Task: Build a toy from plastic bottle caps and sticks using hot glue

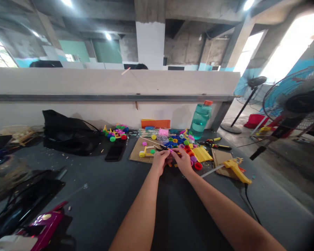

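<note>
At the near edge of a piece of cardboard (136, 153), my left hand (161, 162) and my right hand (183, 161) meet with fingertips pinched together. Between them shows a bit of a small pink-purple piece (171, 151); the fingers cover most of it, so its kind is unclear. Just beyond and to the right lies a pile of coloured bottle caps, among them a red cap (198, 166) and a purple cap (193, 159). Left of my hands, a small yellow construction with wheel-like caps (143, 152) rests on the cardboard. A folded yellow sheet (202, 154) is to the right.
A yellow glue gun (237, 169) lies at right, its cord trailing off the table. Behind are a teal water bottle (199, 120) and pliers (219, 145). Leftward are a phone (115, 150), a black bag (68, 136) and a magenta device (45, 223). A fan (300, 104) stands beyond the right edge.
</note>
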The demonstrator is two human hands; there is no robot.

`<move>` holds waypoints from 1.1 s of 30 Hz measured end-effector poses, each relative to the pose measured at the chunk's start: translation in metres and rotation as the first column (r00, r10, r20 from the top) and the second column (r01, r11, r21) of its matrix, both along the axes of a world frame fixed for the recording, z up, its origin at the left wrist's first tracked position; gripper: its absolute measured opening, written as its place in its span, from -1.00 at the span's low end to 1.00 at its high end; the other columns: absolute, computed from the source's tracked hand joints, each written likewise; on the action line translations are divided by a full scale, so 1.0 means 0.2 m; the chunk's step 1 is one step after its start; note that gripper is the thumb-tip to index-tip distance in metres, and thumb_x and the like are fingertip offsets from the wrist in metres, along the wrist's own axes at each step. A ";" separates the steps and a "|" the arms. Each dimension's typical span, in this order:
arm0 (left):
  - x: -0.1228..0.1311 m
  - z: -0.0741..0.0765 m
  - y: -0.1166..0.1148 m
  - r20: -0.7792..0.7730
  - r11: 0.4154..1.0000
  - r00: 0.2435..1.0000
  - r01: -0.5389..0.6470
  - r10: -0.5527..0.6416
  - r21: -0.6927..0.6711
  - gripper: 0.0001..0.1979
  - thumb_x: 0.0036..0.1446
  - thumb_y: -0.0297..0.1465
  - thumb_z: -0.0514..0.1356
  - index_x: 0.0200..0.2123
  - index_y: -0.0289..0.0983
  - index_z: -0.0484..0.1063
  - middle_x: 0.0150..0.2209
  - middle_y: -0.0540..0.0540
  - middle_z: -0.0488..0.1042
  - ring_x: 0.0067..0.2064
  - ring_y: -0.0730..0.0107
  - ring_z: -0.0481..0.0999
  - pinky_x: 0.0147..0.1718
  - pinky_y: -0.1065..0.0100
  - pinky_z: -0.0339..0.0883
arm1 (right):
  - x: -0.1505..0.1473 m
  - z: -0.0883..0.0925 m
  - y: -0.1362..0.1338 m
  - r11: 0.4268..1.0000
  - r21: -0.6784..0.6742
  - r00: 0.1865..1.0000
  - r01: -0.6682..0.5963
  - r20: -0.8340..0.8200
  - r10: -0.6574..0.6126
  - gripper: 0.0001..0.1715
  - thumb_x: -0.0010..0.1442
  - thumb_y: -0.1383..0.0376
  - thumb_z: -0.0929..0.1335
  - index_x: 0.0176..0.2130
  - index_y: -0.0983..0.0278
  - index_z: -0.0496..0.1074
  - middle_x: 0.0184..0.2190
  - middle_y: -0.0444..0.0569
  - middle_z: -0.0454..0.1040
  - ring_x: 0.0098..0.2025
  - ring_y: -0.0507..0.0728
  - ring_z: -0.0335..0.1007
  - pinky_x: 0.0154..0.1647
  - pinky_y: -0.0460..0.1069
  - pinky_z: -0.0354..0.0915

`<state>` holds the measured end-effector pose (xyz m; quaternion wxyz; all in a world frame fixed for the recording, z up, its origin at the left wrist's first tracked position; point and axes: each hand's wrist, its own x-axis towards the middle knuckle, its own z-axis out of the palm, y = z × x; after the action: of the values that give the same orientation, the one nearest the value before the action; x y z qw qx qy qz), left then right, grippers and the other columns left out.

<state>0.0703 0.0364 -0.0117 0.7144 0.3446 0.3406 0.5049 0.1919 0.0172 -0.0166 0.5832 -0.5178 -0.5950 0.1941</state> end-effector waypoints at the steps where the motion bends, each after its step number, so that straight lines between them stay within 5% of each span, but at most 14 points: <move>1: 0.00 0.00 0.00 -0.007 1.000 1.000 -0.001 0.001 0.002 -0.74 -0.19 -0.29 0.37 -0.45 -0.35 0.51 -0.54 -0.06 0.48 -0.48 0.47 0.46 -0.51 0.46 0.36 | 0.00 0.00 0.00 1.000 -0.008 1.000 -0.003 -0.001 0.003 -0.73 0.11 0.15 0.31 -0.25 0.23 0.49 -0.30 -0.04 0.52 -0.24 0.14 0.44 -0.21 0.03 0.37; 14: 0.01 0.01 -0.01 -0.019 1.000 1.000 -0.009 0.009 -0.003 -0.75 -0.19 -0.28 0.37 -0.45 -0.33 0.52 -0.54 -0.05 0.49 -0.50 0.47 0.46 -0.52 0.44 0.36 | 0.00 -0.01 0.01 0.998 -0.045 0.994 -0.034 -0.101 0.029 -0.68 0.09 0.09 0.33 -0.26 0.26 0.48 -0.34 -0.02 0.54 -0.30 0.14 0.46 -0.28 0.01 0.38; 23: 0.01 0.01 0.00 0.023 0.999 0.999 -0.030 0.030 -0.038 -0.74 -0.15 -0.25 0.34 -0.45 -0.33 0.48 -0.53 -0.04 0.49 -0.51 0.46 0.47 -0.54 0.43 0.37 | 0.00 0.01 -0.01 0.991 0.123 0.979 0.055 0.187 -0.077 -0.79 0.12 0.22 0.33 -0.22 0.20 0.47 -0.27 -0.01 0.49 -0.20 0.15 0.39 -0.16 0.05 0.35; 33: 0.01 0.00 0.00 0.016 0.999 0.999 -0.044 0.045 -0.029 -0.75 -0.20 -0.30 0.37 -0.46 -0.34 0.49 -0.56 -0.02 0.47 -0.54 0.49 0.45 -0.55 0.45 0.36 | 0.02 0.01 0.01 0.983 0.180 0.966 0.039 0.243 -0.083 -0.75 0.10 0.27 0.35 -0.17 0.17 0.49 -0.22 -0.02 0.49 -0.12 0.17 0.36 -0.06 0.09 0.30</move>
<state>0.0716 0.0370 -0.0112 0.7106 0.3224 0.3495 0.5186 0.1962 0.0183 -0.0138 0.5523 -0.5034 -0.6621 0.0568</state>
